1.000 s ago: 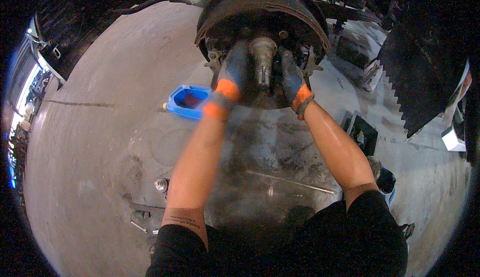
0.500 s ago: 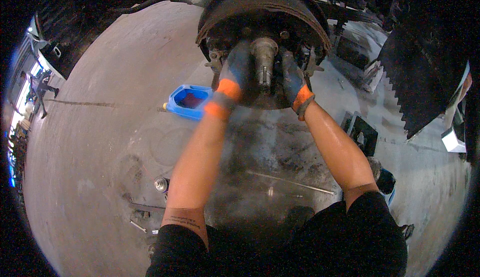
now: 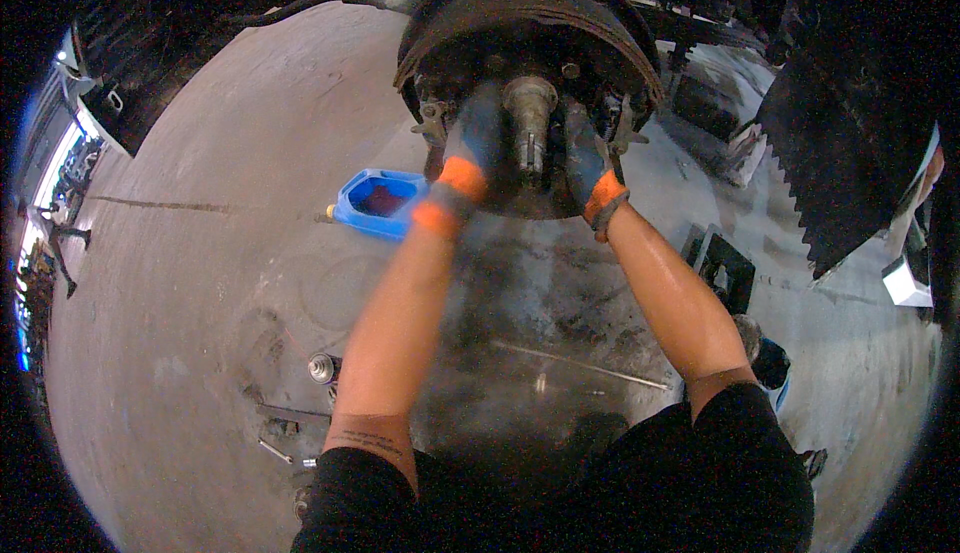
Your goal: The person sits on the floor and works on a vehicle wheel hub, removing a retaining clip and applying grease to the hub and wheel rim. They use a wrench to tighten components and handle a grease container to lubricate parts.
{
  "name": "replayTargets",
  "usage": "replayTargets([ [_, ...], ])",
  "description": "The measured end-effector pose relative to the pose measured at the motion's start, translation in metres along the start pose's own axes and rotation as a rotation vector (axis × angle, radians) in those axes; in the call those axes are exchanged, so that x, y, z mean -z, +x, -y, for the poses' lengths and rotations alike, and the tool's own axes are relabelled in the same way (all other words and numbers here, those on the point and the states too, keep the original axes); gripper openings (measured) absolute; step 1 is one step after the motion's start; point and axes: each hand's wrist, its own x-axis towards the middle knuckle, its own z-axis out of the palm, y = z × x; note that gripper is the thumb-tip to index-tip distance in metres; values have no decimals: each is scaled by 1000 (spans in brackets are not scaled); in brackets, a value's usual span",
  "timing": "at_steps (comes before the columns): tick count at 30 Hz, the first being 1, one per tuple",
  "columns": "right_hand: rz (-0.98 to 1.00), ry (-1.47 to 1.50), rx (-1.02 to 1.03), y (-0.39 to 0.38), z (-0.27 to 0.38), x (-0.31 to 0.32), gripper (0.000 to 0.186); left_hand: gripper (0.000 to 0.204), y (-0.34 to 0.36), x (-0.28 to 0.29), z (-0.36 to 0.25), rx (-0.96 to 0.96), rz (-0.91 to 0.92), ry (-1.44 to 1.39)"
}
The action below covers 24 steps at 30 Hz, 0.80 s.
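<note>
A dark, greasy drum brake assembly with curved brake shoes stands in front of me at the top of the view. From its middle a bare metal axle spindle points toward me. My left hand, in a dark glove with an orange cuff, reaches into the assembly just left of the spindle; its fingers are blurred and lost in shadow. On the right side of the spindle is my right hand, gloved alike. Its fingertips go into the dark inside the assembly, so what they touch is hidden.
A blue drain pan with dark reddish fluid sits left of the brake. A long metal bar lies on the floor before me. Left of my arm are a spray can and small tools. A black serrated panel hangs at right.
My hands stay at about the same place beside the spindle, the left one still blurred. At the far left, a distant person has moved nearer the left rim.
</note>
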Motion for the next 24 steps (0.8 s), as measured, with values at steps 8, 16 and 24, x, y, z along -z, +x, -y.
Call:
replayTargets([
  [8,15,10,0,-2,1,-7,59,26,0,-19,37,125,-39,-212],
  [16,3,15,8,-2,6,-3,61,41,0,11,-34,396,169,-61],
  [24,62,80,-7,-6,10,-7,67,45,-1,26,-55,481,200,-159],
])
